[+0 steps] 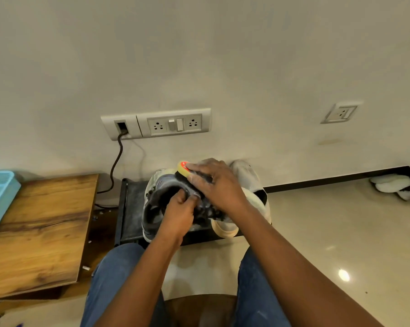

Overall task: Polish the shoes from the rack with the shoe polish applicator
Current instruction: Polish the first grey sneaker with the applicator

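I have one view only: a head-worn wide-angle camera, looking forward and steeply down, close above the black metal shoe rack, facing the beige wall's grey socket panel behind it.

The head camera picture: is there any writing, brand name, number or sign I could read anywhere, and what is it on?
No text here can be read.
Shoe polish applicator: white marks on its red top, too blurred to read, partly covered by the right hand.
Grey shoe, held by the left hand: no legible brand.
Wall socket panel: only pin holes and switches, no lettering visible.
Single socket: nothing legible.
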